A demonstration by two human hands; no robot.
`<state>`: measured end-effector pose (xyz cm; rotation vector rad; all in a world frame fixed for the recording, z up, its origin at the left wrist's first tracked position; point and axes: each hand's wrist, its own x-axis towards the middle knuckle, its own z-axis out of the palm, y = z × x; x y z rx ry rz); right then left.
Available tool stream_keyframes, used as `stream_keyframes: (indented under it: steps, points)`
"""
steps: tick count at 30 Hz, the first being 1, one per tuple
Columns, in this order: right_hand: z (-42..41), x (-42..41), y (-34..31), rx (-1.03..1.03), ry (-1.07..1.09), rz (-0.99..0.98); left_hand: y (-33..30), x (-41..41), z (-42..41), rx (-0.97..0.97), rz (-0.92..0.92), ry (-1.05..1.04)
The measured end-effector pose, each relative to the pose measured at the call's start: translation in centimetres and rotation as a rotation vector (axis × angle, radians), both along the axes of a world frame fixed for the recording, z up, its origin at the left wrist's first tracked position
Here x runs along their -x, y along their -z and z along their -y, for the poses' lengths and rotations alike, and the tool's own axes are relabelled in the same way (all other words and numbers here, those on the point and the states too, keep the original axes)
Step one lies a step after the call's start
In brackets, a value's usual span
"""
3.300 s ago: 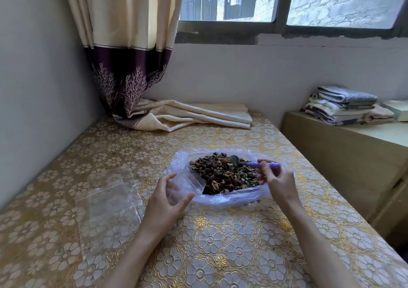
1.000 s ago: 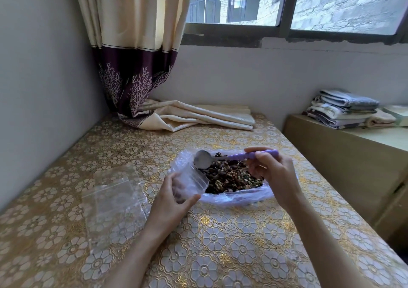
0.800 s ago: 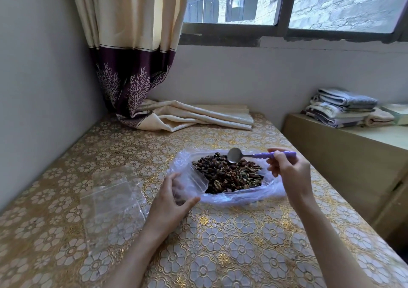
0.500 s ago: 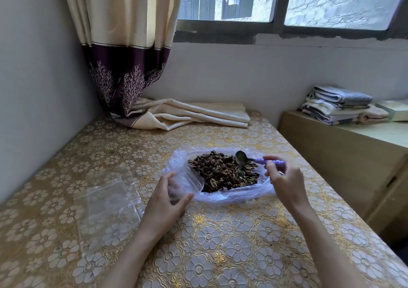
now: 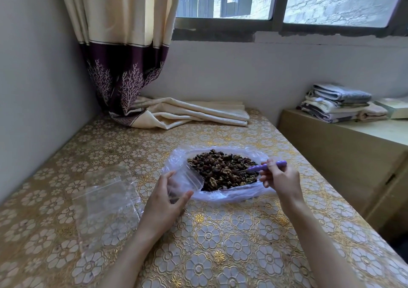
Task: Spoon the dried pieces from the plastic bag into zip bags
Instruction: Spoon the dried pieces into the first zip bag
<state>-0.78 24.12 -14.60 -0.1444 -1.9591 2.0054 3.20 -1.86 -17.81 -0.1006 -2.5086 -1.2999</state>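
Two hands at work: the left hand [image 5: 164, 199] grips one zip bag [image 5: 187, 180]; the right hand [image 5: 281, 180] holds one purple spoon [image 5: 267, 167] in one plastic bag [image 5: 220, 194] of dried pieces [image 5: 220, 168].

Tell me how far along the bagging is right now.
Early. Done: no filled bag shows. In hand: the left hand holds a small zip bag open, seemingly almost empty, while the right hand digs the purple spoon into the dried pieces. Left: the full pile and spare zip bags.
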Motion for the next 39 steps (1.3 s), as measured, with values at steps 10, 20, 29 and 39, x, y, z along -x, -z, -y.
stream_keyframes:
  steps: [10,20,29,39]
  points:
    - [-0.7,0.2,0.4,0.169,0.065,0.022,0.0,0.0,0.0,-0.003,0.000,0.003]
    - [0.2,-0.7,-1.5,0.208,0.000,-0.057,0.0,0.0,0.1,-0.010,-0.003,-0.002]
    - [3.1,-2.8,-3.7,0.197,-0.307,-0.083,0.0,0.0,0.2,-0.045,0.004,0.006]
    - [7.0,-4.3,-4.7,-0.159,-0.594,-0.207,0.0,0.0,0.2,-0.124,-0.010,-0.004]
